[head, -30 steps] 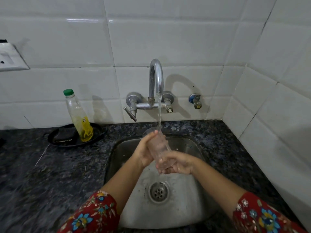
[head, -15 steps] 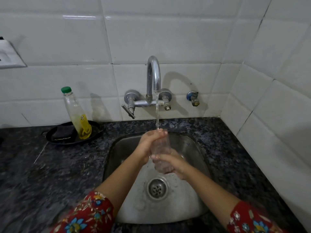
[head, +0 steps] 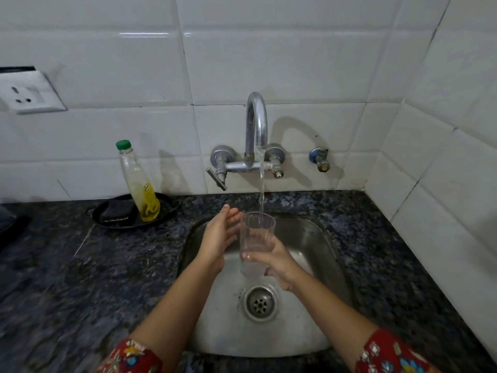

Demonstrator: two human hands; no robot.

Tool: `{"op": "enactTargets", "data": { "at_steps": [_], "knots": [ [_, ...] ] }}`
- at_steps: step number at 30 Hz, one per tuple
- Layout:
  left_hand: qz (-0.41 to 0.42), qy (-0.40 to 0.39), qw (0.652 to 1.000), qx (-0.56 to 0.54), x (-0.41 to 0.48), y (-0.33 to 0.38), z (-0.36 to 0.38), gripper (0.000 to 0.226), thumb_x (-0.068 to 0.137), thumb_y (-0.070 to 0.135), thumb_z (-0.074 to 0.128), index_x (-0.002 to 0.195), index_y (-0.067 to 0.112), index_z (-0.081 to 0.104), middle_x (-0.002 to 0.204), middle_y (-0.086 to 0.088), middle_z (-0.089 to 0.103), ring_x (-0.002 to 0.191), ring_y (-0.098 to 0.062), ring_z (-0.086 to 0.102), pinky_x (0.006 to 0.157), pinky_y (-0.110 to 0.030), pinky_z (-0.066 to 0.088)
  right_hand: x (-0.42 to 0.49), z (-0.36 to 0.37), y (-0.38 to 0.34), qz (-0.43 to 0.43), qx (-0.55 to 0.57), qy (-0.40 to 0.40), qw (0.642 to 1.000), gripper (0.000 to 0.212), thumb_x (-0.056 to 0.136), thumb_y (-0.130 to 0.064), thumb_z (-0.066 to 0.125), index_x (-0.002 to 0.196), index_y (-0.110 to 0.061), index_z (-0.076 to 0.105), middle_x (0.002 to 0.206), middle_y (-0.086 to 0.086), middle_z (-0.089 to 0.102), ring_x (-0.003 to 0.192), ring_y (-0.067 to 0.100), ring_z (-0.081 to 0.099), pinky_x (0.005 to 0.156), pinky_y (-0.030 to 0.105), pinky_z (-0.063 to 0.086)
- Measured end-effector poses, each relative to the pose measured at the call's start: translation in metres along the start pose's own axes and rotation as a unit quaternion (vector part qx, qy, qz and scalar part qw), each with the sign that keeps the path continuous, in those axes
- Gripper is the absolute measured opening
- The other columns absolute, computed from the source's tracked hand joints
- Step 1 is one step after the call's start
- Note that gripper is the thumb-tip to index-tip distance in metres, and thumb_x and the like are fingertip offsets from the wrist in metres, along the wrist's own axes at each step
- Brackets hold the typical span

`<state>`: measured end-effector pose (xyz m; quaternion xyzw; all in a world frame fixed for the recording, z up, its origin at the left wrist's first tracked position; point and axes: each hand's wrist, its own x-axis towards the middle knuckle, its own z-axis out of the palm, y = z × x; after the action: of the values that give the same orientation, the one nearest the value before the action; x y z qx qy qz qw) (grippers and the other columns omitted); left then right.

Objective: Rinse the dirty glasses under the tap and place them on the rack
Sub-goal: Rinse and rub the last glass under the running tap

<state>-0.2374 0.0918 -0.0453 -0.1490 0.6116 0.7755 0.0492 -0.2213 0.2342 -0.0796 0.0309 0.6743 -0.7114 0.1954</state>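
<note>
A clear ribbed glass [head: 255, 239] stands upright over the steel sink [head: 317, 238], mouth up under the running tap [head: 256, 125]. Water falls from the spout straight into the glass. My right hand [head: 277, 262] grips the lower part of the glass from the right. My left hand [head: 219, 235] is held flat beside the glass on its left, fingers straight and pointing away from me, holding nothing. A little water sits in the bottom of the glass. No rack is in view.
A green-capped bottle of yellow liquid [head: 138, 184] stands in a black dish [head: 107, 214] with a dark scrub pad on the dark granite counter [head: 94, 265]. The sink drain [head: 260, 302] lies below the hands. White tiled walls close the back and right. A wall socket [head: 27, 96] is at far left.
My left hand has let go of the glass rim and opened flat beside it. The right hand now holds the glass alone, upright under the stream.
</note>
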Motion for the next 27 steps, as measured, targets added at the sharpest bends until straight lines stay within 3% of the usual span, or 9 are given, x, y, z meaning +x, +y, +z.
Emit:
{"op": "enactTargets", "data": {
  "at_steps": [4,6,9,12,16,18,21,24,27],
  "knots": [
    [0.008,0.013,0.999,0.041,-0.006,-0.007,-0.005,0.041,0.102,0.043,0.038,0.123,0.018,0.061,0.116,0.002,0.068,0.107,-0.016,0.064,0.096,-0.036,0.044,-0.004,-0.011,0.006,0.012,-0.003,0.029,0.999,0.052,0.071,-0.005,0.079,0.117,-0.021,0.06,0.117,0.001,0.065,0.095,0.01,0.062,0.071,0.027,0.049],
    [0.035,-0.017,0.997,0.064,-0.012,-0.01,0.002,0.036,0.097,0.045,0.046,0.12,0.021,0.06,0.116,0.004,0.068,0.103,-0.012,0.064,0.086,-0.031,0.047,-0.003,-0.015,0.001,0.021,-0.019,0.047,0.999,0.054,0.072,-0.01,0.079,0.12,-0.023,0.057,0.119,0.0,0.063,0.097,0.01,0.059,0.07,0.028,0.046],
    [0.084,-0.062,0.981,0.161,-0.016,-0.015,0.012,0.06,0.078,0.052,0.068,0.128,0.023,0.054,0.116,0.003,0.067,0.103,-0.01,0.065,0.088,-0.032,0.053,-0.007,-0.01,-0.006,0.023,-0.114,-0.006,0.993,0.06,0.072,-0.014,0.079,0.121,-0.026,0.048,0.115,-0.002,0.061,0.097,0.009,0.058,0.068,0.024,0.047],
    [0.105,-0.027,0.967,0.231,-0.011,-0.023,0.009,0.063,0.073,0.059,0.072,0.121,0.02,0.063,0.102,0.002,0.073,0.091,-0.012,0.071,0.085,-0.038,0.058,-0.014,-0.013,-0.01,0.021,-0.205,0.016,0.978,0.054,0.07,-0.02,0.078,0.114,-0.02,0.047,0.11,-0.001,0.061,0.094,0.01,0.058,0.074,0.027,0.049],
    [-0.111,-0.01,0.994,0.014,-0.007,-0.044,-0.002,0.058,0.091,0.058,0.051,0.111,0.005,0.067,0.093,-0.016,0.074,0.076,-0.025,0.074,0.069,-0.038,0.062,-0.016,-0.025,-0.028,-0.029,-0.35,0.083,0.933,0.059,0.053,-0.048,0.085,0.101,-0.028,0.057,0.098,-0.011,0.065,0.088,0.01,0.062,0.082,0.038,0.055],
    [-0.244,-0.05,0.96,-0.128,-0.006,-0.055,-0.003,0.07,0.094,0.061,0.042,0.123,-0.001,0.057,0.107,-0.026,0.068,0.065,-0.03,0.073,0.051,-0.032,0.06,-0.016,-0.018,-0.043,-0.075,-0.465,0.126,0.873,0.059,0.053,-0.064,0.077,0.098,-0.033,0.054,0.098,-0.012,0.065,0.088,0.011,0.063,0.073,0.032,0.053],
    [-0.321,-0.08,0.919,-0.215,0.002,-0.066,-0.001,0.087,0.094,0.068,0.031,0.134,-0.008,0.044,0.128,-0.032,0.055,0.066,-0.034,0.074,0.042,-0.03,0.057,0.001,0.003,-0.063,-0.143,-0.559,0.15,0.803,0.061,0.06,-0.072,0.067,0.099,-0.028,0.053,0.1,-0.005,0.066,0.092,0.019,0.064,0.07,0.032,0.051],
    [-0.318,-0.054,0.907,-0.272,0.007,-0.066,0.007,0.091,0.095,0.069,0.027,0.132,-0.012,0.048,0.104,-0.032,0.064,0.057,-0.031,0.072,0.041,-0.03,0.056,0.025,0.019,-0.078,-0.128,-0.571,0.137,0.799,0.065,0.059,-0.067,0.073,0.102,-0.021,0.059,0.101,0.0,0.068,0.093,0.022,0.064,0.073,0.033,0.053],
    [-0.269,-0.002,0.908,-0.32,0.015,-0.056,0.008,0.08,0.094,0.065,0.035,0.132,-0.003,0.051,0.108,-0.026,0.063,0.078,-0.034,0.07,0.053,-0.036,0.061,0.028,0.011,-0.081,-0.097,-0.508,0.148,0.843,0.073,0.061,-0.065,0.075,0.113,-0.017,0.055,0.104,0.0,0.066,0.094,0.021,0.063,0.072,0.031,0.052]
  ]
}}
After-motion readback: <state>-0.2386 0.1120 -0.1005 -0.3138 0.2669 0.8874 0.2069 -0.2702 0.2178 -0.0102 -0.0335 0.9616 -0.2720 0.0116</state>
